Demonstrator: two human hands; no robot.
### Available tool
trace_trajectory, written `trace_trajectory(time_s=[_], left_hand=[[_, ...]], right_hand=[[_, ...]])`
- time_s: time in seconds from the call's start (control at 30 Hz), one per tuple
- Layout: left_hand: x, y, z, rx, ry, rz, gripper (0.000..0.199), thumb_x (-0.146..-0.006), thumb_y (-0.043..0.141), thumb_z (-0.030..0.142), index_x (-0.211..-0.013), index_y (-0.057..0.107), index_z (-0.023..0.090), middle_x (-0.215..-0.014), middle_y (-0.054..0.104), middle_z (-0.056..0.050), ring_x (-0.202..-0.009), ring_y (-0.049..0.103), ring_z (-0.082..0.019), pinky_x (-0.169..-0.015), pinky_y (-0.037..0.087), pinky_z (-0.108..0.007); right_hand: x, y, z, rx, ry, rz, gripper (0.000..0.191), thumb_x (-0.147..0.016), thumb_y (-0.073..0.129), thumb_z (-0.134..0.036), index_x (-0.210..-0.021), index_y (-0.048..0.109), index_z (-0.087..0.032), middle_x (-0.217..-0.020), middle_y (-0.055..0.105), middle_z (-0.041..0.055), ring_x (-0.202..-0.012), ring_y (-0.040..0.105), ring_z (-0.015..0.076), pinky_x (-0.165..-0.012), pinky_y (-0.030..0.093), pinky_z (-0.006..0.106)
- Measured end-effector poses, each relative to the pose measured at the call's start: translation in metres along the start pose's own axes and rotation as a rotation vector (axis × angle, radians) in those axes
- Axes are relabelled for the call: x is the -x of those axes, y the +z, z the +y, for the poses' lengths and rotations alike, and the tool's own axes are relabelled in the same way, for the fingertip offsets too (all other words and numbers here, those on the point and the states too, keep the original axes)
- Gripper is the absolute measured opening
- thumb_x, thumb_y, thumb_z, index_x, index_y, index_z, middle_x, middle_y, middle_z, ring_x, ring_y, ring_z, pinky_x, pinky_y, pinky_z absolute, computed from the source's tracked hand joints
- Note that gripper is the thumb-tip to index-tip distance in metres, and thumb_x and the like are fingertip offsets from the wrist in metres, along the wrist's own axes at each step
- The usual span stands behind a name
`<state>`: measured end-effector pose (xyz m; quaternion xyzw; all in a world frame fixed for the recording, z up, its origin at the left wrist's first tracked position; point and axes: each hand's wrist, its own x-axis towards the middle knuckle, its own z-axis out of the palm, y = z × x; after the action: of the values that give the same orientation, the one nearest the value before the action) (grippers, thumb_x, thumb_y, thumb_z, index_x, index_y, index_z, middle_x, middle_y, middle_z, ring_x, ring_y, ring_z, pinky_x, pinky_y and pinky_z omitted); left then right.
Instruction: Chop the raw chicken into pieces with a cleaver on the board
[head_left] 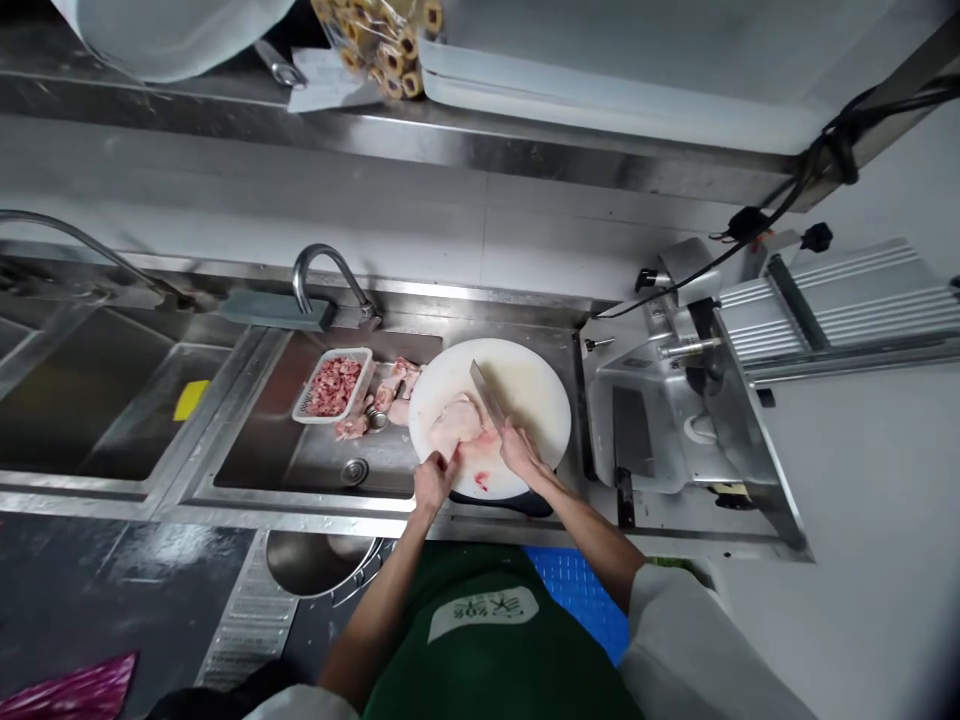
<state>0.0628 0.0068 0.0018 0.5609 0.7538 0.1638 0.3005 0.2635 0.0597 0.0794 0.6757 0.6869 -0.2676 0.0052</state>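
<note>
A round white cutting board (536,385) sits at the right end of the sink. On its left half lies a pale piece of raw poultry (456,420), with reddish juice and a small red scrap beside it. My right hand (519,450) is wrapped round the handle of a knife (487,395), whose blade points away from me along the meat's right side. With its fingers pinched, my left hand (435,482) grips the near edge of the poultry. The blade's lower edge is too small to tell whether it touches the meat.
Left of the board, the sink (262,440) holds a white basket (367,380) of chopped meat and loose raw meat pieces (390,390). A faucet (330,255) arches behind. A slicing machine (697,390) stands at the right. A metal shelf (525,145) overhangs the back.
</note>
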Motion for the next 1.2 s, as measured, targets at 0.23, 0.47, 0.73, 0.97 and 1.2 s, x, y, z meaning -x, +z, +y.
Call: trace_trajectory(time_s=[0.23, 0.47, 0.73, 0.97, 1.2], left_hand=[[-0.001, -0.004, -0.007, 0.084, 0.066, -0.005, 0.038, -0.094, 0.051, 0.051, -0.072, 0.052, 0.020, -0.063, 0.059, -0.002, -0.060, 0.055, -0.015, -0.059, 0.029, -0.024], [0.000, -0.008, -0.004, 0.079, 0.046, -0.061, 0.036, -0.095, 0.052, 0.049, -0.075, 0.054, 0.019, -0.065, 0.062, -0.003, -0.064, 0.058, -0.017, -0.059, 0.028, -0.025], [0.001, -0.021, 0.002, 0.003, 0.025, -0.107, 0.032, -0.097, 0.050, 0.047, -0.086, 0.059, 0.019, -0.077, 0.069, -0.008, -0.076, 0.067, -0.022, -0.063, 0.031, -0.027], [0.001, -0.023, 0.006, -0.078, -0.034, -0.130, 0.034, -0.098, 0.048, 0.049, -0.092, 0.061, 0.018, -0.082, 0.071, -0.013, -0.082, 0.069, -0.027, -0.063, 0.032, -0.029], [0.001, -0.024, 0.002, -0.053, -0.014, -0.131, 0.029, -0.098, 0.051, 0.044, -0.090, 0.060, 0.018, -0.084, 0.071, -0.012, -0.081, 0.068, -0.026, -0.063, 0.032, -0.028]], right_hand=[[0.000, 0.009, -0.036, 0.044, -0.017, 0.036, 0.034, -0.104, 0.027, -0.024, -0.129, 0.046, -0.009, -0.097, 0.074, 0.0178, -0.091, 0.072, 0.0259, -0.072, 0.047, 0.029], [0.004, -0.044, -0.057, 0.096, -0.073, 0.262, 0.031, -0.105, 0.029, -0.030, -0.117, 0.051, -0.011, -0.086, 0.073, 0.0138, -0.078, 0.071, 0.0247, -0.067, 0.046, 0.029], [-0.004, -0.006, -0.069, 0.010, 0.048, 0.172, 0.028, -0.104, 0.034, -0.026, -0.117, 0.053, -0.010, -0.094, 0.071, 0.0176, -0.087, 0.070, 0.0247, -0.070, 0.048, 0.029], [0.006, 0.021, -0.035, 0.098, 0.033, -0.016, 0.031, -0.104, 0.034, -0.025, -0.124, 0.051, -0.008, -0.103, 0.072, 0.0174, -0.093, 0.070, 0.0248, -0.074, 0.048, 0.029], [0.011, 0.009, -0.049, 0.152, 0.042, 0.099, 0.033, -0.105, 0.026, -0.026, -0.121, 0.050, -0.011, -0.096, 0.073, 0.0159, -0.085, 0.070, 0.0232, -0.073, 0.048, 0.029]])
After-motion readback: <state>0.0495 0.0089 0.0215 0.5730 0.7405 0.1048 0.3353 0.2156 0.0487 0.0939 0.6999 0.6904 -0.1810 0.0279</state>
